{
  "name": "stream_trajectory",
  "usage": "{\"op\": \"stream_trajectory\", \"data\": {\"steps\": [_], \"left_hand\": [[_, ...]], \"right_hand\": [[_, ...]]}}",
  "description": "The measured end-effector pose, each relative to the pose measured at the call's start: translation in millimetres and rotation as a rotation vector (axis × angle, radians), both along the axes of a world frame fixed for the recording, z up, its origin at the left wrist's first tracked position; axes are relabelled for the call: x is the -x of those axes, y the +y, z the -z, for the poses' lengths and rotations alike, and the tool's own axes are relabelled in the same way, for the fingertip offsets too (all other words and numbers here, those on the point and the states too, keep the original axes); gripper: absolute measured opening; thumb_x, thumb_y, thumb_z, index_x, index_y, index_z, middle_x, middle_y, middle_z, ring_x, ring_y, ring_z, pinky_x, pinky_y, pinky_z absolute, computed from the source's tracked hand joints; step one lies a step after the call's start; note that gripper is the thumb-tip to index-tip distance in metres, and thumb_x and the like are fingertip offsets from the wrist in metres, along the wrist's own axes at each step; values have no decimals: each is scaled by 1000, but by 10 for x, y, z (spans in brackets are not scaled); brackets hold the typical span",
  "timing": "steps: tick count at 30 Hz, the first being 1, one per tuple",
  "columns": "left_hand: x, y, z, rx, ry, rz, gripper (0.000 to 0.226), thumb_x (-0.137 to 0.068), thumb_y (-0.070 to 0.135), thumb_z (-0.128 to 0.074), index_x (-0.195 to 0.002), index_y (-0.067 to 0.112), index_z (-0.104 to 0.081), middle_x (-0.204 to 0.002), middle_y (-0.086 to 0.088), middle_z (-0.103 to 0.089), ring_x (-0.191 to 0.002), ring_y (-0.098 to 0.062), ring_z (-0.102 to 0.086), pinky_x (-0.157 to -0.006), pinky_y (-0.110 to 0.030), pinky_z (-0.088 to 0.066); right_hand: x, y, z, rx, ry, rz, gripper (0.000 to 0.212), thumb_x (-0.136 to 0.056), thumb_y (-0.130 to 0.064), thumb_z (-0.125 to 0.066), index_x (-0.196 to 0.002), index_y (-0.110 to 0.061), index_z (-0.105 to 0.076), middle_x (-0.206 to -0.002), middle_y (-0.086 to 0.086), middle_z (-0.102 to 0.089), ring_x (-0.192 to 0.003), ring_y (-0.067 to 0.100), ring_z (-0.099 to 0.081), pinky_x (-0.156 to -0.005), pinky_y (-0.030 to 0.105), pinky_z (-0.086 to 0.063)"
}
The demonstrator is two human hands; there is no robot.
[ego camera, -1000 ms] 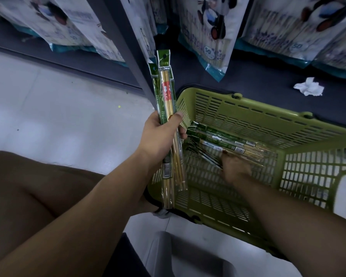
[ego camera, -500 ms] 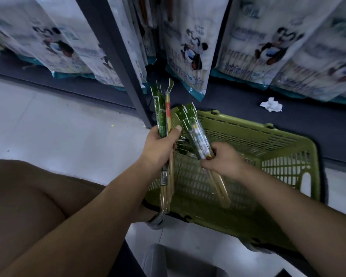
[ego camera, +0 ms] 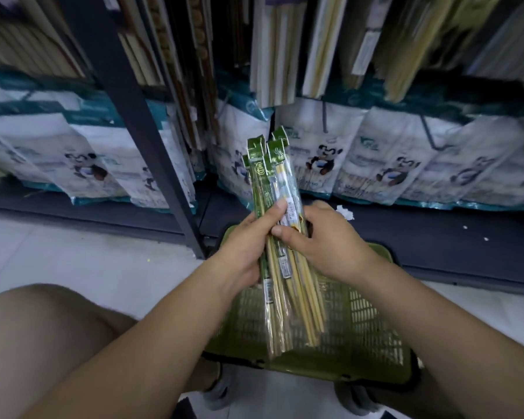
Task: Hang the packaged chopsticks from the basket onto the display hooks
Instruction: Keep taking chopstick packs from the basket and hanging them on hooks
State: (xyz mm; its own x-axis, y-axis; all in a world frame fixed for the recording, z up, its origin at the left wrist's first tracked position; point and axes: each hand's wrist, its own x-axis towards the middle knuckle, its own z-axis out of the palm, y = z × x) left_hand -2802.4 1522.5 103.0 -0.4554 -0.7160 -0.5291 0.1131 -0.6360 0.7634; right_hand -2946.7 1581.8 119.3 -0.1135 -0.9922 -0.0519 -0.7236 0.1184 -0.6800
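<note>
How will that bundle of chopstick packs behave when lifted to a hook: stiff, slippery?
The chopstick packs likely stay stiff: sticks run straight below the left hand and right hand, no sag. Glossy wrappers look slippery and the tops fan out, so packs may slide apart.

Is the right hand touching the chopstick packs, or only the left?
Touching. The head view shows the right hand with its thumb on the chopstick packs and fingers curled round them; the left hand grips them too.

The one head-worn wide-angle camera looks forward and down from close above the forearms, centring the left hand (ego camera: 242, 251) and right hand (ego camera: 330, 247) gripping the packaged chopsticks (ego camera: 266, 173), basket (ego camera: 375, 334) beneath them, shelving (ego camera: 124, 110) beyond.
</note>
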Motion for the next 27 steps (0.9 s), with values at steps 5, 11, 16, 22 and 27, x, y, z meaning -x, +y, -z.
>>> {"op": "stream_trajectory", "data": {"steps": [5, 11, 16, 22, 27], "left_hand": [[141, 26, -506, 126, 32, 92, 83, -74, 50, -86, -138, 6, -59, -128, -15, -71, -119, -30, -68, -101, -43, -55], [244, 84, -1032, 203, 187, 175, 58, -75, 34, -89, -120, 2, -71, -101, -20, -77, -92, -33, -76, -81, -43, -61], [441, 14, -1437, 407, 272, 167, 35, -76, 24, -85, -106, 9, -76, -93, -17, -77, -80, -31, -75, -70, -37, -60], [728, -166, -1888, 542, 311, 136, 23, -76, 23, -83, -98, 18, -80, -100, -20, -78, -87, -36, -77, -69, -42, -62], [898, -300, -2129, 716, 257, 129, 36, -73, 29, -85, -106, 20, -73, -101, -7, -80, -93, -24, -78, -72, -32, -61]], "right_hand": [[116, 170, -563, 236, -3, 62, 47, -88, -57, -68, -129, -43, -48, -103, -27, -65, -91, -8, -58, -75, 13, -47], [216, 357, -1092, 403, 1, 90, 64, -77, -80, -59, -131, -81, -24, -108, -47, -47, -97, -19, -50, -76, 12, -38], [388, 396, -1420, 437, -87, 79, 59, -78, -88, -49, -131, -82, -25, -92, -29, -52, -86, -8, -54, -69, 11, -41], [642, 293, -1777, 435, -318, 49, 41, -84, -73, -57, -124, -68, -54, -69, -10, -48, -66, 12, -53, -58, 44, -56], [807, 227, -2022, 440, -368, 153, 34, -78, -61, -65, -111, -61, -56, -80, 5, -62, -64, 12, -64, -54, 27, -56]]}}
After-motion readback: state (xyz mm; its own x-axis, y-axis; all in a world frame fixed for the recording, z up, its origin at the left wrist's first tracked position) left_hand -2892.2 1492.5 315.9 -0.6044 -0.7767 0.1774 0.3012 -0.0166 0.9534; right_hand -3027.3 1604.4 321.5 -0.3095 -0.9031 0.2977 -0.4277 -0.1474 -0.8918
